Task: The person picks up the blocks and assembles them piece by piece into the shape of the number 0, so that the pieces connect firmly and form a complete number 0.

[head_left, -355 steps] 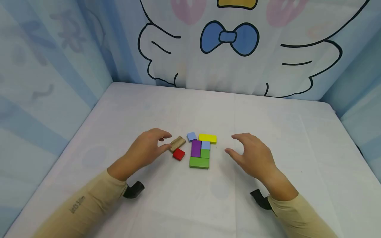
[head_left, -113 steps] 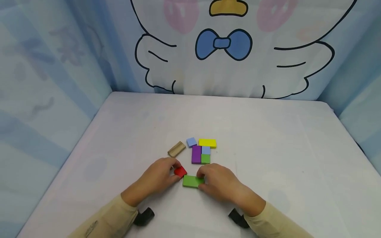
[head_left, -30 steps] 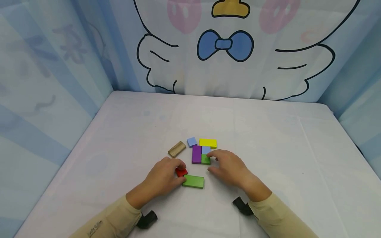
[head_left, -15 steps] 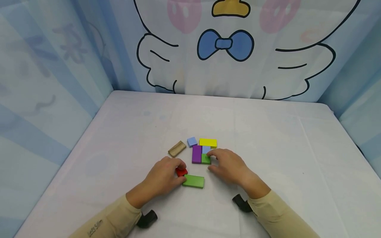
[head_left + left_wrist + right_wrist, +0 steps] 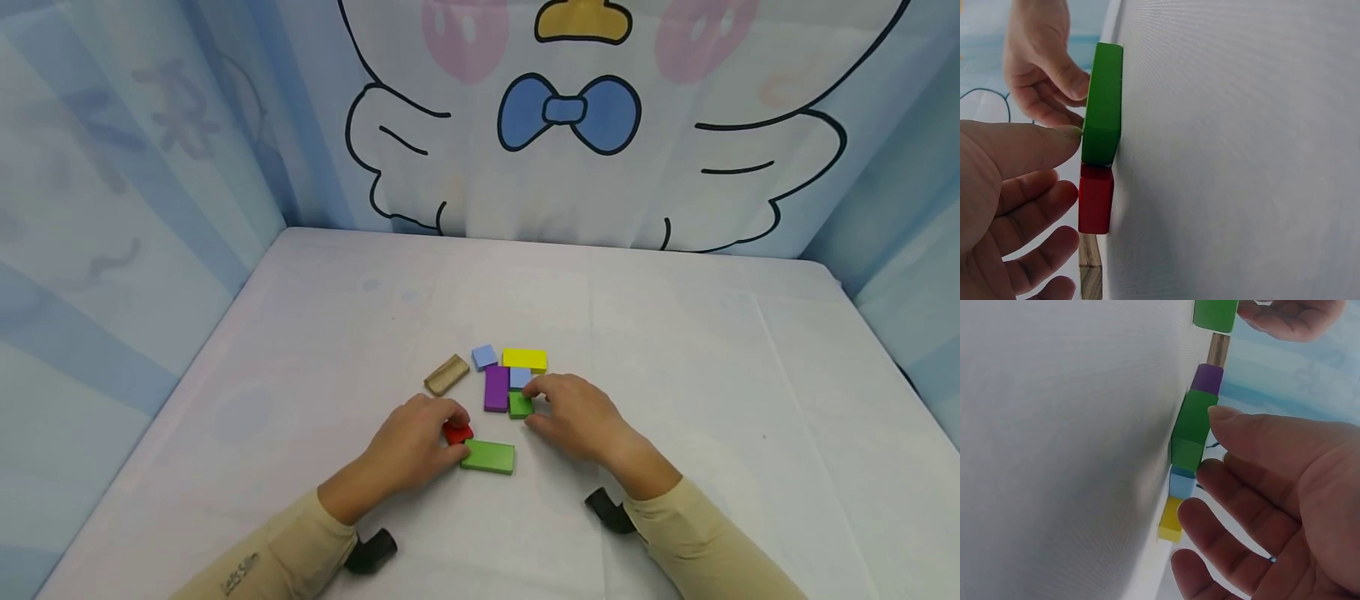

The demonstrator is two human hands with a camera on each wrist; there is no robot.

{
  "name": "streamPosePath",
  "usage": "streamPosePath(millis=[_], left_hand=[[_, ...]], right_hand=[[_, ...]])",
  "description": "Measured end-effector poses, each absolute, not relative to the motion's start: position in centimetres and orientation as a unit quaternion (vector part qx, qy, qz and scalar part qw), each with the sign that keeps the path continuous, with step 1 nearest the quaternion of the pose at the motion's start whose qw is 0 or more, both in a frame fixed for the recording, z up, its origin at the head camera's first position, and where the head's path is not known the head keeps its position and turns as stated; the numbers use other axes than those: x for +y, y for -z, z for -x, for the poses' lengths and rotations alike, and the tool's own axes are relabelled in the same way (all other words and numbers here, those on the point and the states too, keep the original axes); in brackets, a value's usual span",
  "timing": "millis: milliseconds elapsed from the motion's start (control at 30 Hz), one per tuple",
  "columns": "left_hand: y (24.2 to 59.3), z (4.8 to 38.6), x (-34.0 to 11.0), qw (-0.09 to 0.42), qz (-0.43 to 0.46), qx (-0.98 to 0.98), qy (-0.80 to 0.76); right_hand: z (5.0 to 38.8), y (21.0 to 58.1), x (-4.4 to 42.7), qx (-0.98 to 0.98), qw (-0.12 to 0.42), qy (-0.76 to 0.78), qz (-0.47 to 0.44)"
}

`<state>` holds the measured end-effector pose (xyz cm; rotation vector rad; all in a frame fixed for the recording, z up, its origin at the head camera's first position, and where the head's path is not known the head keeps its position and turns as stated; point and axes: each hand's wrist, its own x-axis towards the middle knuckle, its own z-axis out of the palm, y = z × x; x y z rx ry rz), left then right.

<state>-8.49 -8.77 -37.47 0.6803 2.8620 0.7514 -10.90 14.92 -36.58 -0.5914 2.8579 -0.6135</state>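
My left hand (image 5: 411, 443) rests by a red block (image 5: 457, 434) and a long green block (image 5: 487, 457), which meet at a corner. In the left wrist view its thumb touches the long green block and its index finger touches the red block. My right hand (image 5: 581, 421) pinches a small green block (image 5: 521, 406) by its right side, with thumb near and index finger far. That block stands slightly apart from the purple block (image 5: 496, 388) and light blue block (image 5: 521, 377). In the right wrist view, the thumb and index finger span the small green block (image 5: 1196, 419).
A yellow block (image 5: 524, 359) lies behind the light blue one. Another light blue block (image 5: 484, 357) sits tilted by the purple block's far end. A brown wooden block (image 5: 447, 375) lies at an angle on the left. All rest on a white-covered table (image 5: 675, 350).
The small green block has slid slightly toward me and right, away from the purple and light blue blocks, with my right fingers on it. The left hand stays put. Earlier, my right hand held the long green block.
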Motion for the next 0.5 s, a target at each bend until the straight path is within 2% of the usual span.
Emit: streamPosePath(millis=[500], left_hand=[[37.42, 8.42, -8.79, 0.056, -0.225, 0.939, -0.256]], right_hand=[[11.03, 36.65, 14.95, 0.958, 0.086, 0.206, 0.181]])
